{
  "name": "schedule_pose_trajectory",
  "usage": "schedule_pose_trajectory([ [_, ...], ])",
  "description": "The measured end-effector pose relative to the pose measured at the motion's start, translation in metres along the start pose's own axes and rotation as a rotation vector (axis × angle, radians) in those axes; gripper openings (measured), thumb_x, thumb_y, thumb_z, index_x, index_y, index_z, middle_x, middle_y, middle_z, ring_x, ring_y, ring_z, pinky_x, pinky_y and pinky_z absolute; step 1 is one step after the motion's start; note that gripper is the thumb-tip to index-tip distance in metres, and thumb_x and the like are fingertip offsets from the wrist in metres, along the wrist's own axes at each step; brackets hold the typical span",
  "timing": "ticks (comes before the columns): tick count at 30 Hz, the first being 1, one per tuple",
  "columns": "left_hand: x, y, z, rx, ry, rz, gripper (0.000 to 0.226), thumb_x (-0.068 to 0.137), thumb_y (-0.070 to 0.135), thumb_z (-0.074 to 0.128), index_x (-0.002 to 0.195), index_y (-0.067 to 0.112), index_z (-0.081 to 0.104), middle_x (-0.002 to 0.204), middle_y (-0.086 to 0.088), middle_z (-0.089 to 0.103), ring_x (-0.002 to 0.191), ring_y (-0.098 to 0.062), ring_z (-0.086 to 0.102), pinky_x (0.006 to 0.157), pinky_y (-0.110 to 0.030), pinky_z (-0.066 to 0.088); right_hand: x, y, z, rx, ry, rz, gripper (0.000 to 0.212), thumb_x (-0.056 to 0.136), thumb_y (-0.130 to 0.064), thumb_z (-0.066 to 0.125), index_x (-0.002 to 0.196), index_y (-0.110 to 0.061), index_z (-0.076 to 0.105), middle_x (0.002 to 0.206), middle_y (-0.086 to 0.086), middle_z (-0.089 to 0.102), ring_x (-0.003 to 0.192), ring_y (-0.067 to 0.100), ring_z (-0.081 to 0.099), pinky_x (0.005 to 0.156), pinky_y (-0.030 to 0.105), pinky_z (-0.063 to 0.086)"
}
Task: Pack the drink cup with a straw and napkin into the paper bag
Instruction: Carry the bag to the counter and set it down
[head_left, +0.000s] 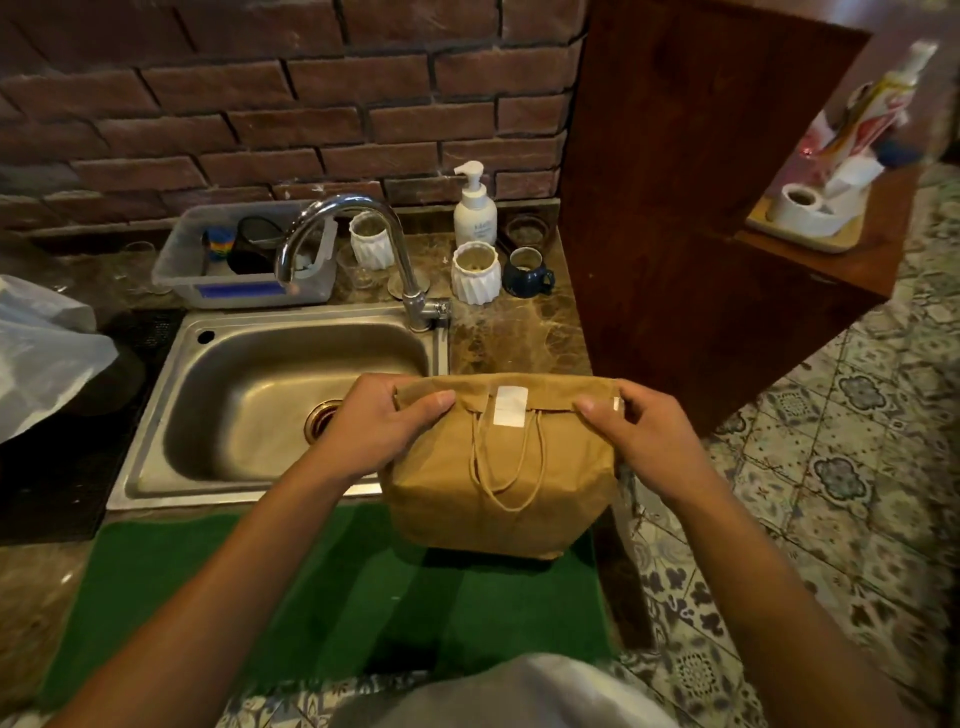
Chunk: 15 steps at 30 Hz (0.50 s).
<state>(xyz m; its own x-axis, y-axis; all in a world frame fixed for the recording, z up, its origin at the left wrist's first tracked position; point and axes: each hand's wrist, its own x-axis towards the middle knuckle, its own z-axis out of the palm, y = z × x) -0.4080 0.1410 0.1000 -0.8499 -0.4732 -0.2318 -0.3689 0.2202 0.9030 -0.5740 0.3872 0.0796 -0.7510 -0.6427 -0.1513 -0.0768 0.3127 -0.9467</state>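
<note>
A brown paper bag (498, 478) stands at the counter's front edge, to the right of the sink. Its top is folded over, and a white sticker (510, 406) sits across the fold above the twine handles. My left hand (387, 423) pinches the left end of the folded top. At the right end, my right hand (644, 431) grips the same fold. The drink cup, straw and napkin are out of sight.
A steel sink (291, 395) with a chrome faucet (363, 244) lies left of the bag. Behind stand a soap pump bottle (474, 208), two white ribbed cups (475, 273), a dark mug (527, 273) and a clear plastic bin (244, 254). A wooden cabinet (691, 208) rises on the right. A green mat (322, 597) covers the floor below.
</note>
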Motion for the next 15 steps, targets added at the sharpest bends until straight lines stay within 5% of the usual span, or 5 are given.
schedule_pose_trajectory([
  [5,-0.005,0.022,0.036,-0.210,0.062,-0.051,0.024,0.082,0.046,0.070,0.084,0.024,0.080,0.088,-0.003,0.081,0.082,-0.010,0.075,0.081,-0.033,0.059,-0.016,0.018,-0.033,0.115,0.117,0.011,0.010,0.095,-0.028,0.070,0.100,-0.023,0.077,0.094,0.002,0.079,0.089,0.021,0.076,0.079,0.043,0.061],
  [15,-0.001,0.055,0.109,-0.266,0.079,-0.054,0.022,0.085,0.038,0.069,0.087,0.020,0.080,0.088,-0.005,0.081,0.081,-0.014,0.075,0.074,-0.030,0.061,-0.031,0.037,-0.106,0.297,0.117,-0.012,0.025,0.087,-0.033,0.068,0.102,-0.015,0.077,0.094,0.010,0.079,0.084,0.020,0.075,0.072,0.032,0.061],
])
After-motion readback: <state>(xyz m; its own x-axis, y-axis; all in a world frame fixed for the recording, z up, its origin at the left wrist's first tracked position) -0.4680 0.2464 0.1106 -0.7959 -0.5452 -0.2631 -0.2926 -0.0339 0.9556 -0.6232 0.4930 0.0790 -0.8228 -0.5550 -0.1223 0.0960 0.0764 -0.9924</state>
